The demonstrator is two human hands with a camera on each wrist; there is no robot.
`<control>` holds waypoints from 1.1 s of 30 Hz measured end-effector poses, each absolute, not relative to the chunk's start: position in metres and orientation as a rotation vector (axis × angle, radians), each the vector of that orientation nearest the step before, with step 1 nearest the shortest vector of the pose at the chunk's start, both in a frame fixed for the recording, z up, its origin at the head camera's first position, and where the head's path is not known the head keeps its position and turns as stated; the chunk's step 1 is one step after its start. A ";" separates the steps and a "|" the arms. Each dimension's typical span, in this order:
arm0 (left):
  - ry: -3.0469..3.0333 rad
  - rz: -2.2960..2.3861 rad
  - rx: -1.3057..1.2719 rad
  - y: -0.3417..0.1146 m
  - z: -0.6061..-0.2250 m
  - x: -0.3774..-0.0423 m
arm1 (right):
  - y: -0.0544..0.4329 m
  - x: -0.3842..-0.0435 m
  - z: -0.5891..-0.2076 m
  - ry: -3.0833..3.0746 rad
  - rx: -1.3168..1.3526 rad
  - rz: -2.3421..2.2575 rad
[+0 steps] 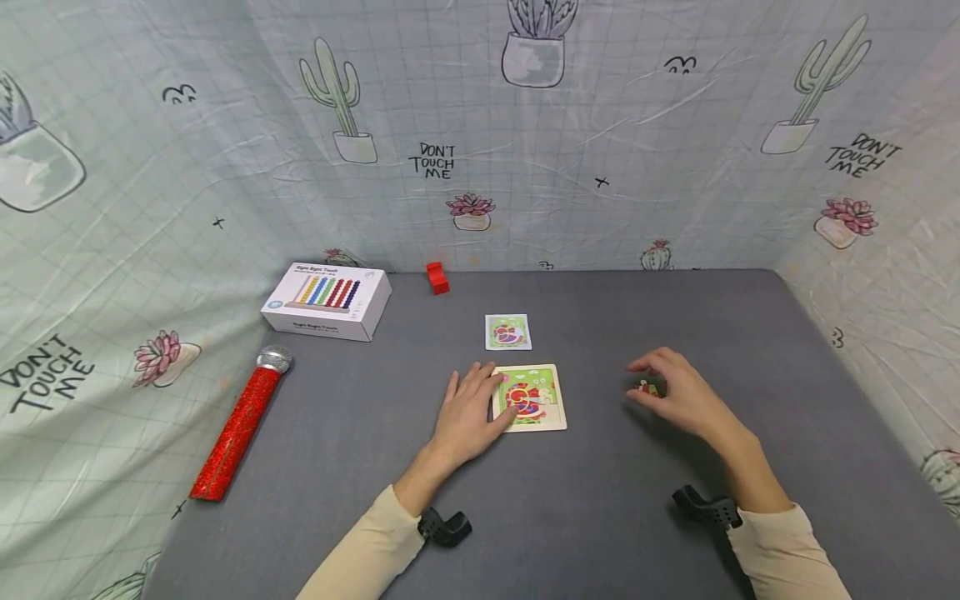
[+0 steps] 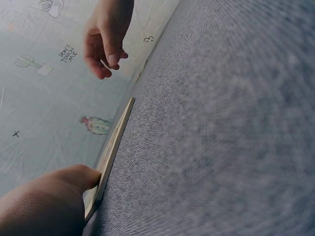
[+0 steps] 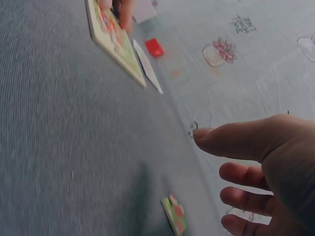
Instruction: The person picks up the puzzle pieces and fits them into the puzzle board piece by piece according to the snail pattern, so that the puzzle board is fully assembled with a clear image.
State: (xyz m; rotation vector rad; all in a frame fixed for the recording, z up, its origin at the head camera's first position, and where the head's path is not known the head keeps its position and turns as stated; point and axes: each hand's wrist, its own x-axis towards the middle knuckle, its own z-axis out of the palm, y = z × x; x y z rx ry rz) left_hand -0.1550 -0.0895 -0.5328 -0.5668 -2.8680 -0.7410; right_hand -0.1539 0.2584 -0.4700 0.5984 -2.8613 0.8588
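A wooden puzzle board (image 1: pixel 538 417) with a red and green picture lies flat on the grey table. My left hand (image 1: pixel 468 408) rests beside it, straight fingers touching its left edge; the left wrist view shows the board's edge (image 2: pixel 116 145) against that hand (image 2: pixel 47 201). A small red and green puzzle piece (image 1: pixel 648 388) lies on the table to the right. My right hand (image 1: pixel 667 385) hovers just over it with loosely spread fingers, holding nothing. In the right wrist view the piece (image 3: pixel 174 215) lies below the open right hand (image 3: pixel 256 167).
A small picture card (image 1: pixel 507 332) lies just behind the board. Farther back sit a red block (image 1: pixel 437 277) and a white box (image 1: pixel 327 300) showing coloured beads. A red glitter microphone (image 1: pixel 238 425) lies at the left. Cactus-print cloth walls (image 1: pixel 600 150) close in the table.
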 end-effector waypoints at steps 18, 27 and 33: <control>-2.883 -0.724 -0.568 -0.088 -0.534 -0.156 | 0.295 -0.146 -0.480 -3.001 0.529 0.782; -2.880 -0.717 -0.570 -0.089 -0.533 -0.156 | 0.300 -0.147 -0.486 -3.043 0.520 0.744; -2.882 -0.724 -0.570 -0.089 -0.534 -0.156 | 0.297 -0.149 -0.488 -3.024 0.533 0.750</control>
